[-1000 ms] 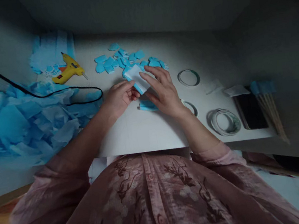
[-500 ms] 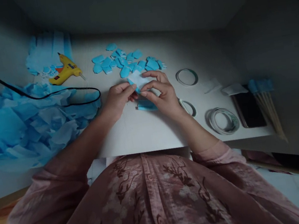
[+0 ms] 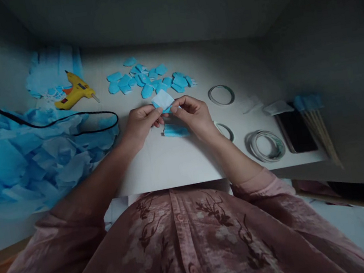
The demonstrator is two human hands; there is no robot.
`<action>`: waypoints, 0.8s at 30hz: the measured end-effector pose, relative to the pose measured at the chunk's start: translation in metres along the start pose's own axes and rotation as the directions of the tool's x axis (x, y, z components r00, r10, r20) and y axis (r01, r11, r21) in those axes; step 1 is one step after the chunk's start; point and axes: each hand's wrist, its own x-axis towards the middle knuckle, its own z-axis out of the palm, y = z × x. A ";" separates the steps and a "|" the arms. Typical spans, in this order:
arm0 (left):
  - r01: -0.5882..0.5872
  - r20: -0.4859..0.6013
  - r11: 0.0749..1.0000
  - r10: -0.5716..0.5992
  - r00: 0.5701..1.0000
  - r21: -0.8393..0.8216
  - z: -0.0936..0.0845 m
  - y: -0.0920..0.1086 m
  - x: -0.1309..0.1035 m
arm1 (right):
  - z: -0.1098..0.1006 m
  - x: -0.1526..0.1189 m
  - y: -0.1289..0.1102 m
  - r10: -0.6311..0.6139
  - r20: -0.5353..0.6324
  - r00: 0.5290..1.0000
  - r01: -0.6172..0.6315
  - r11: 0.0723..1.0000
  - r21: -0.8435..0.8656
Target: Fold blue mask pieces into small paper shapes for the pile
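Between both hands is a small blue-and-white piece of thin sheet, its white face up and a blue fold along the near edge. My left hand pinches its left corner between thumb and fingers. On the other side, my right hand grips the right corner, thumb against the fingers. Just below the hands a blue strip lies on the white table, partly covered by my right hand. Beyond the hands, several small folded blue pieces lie scattered.
A yellow glue gun rests at the back left, near stacked blue face masks. A black cable crosses the blue scrap heap. Rolls of tape, a dark phone and sticks with blue tops lie right.
My right fingers have come down from the piece's far edge and now pinch its right corner. The piece lies flatter, with its blue near fold showing wider. The camera view has shifted slightly.
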 end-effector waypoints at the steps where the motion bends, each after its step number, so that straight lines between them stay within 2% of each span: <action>1: -0.001 -0.002 1.000 0.001 1.000 0.003 0.000 0.000 0.000 | 0.000 0.000 -0.001 -0.014 -0.007 1.000 0.013 0.999 -0.033; 5: 0.033 -0.015 0.998 -0.034 0.999 -0.055 -0.001 -0.002 0.002 | 0.000 -0.002 -0.010 -0.110 0.016 0.994 0.112 0.978 -0.177; 8: 0.050 -0.014 0.996 -0.051 0.999 -0.069 -0.001 -0.002 0.003 | 0.000 -0.002 -0.013 -0.135 0.050 0.990 0.142 0.969 -0.202; 13: 0.017 -0.031 1.000 -0.016 0.999 0.024 0.000 0.002 0.001 | -0.001 -0.002 -0.010 -0.097 0.041 0.994 0.102 0.978 -0.181; 19: 0.005 -0.026 1.000 -0.005 1.000 0.031 0.001 0.003 0.000 | -0.001 0.001 -0.002 -0.069 -0.002 0.998 0.068 0.983 -0.169; 24: 0.003 -0.008 0.999 -0.002 1.000 0.035 0.000 0.001 0.001 | -0.003 0.003 0.004 0.021 0.004 1.000 -0.021 1.000 -0.006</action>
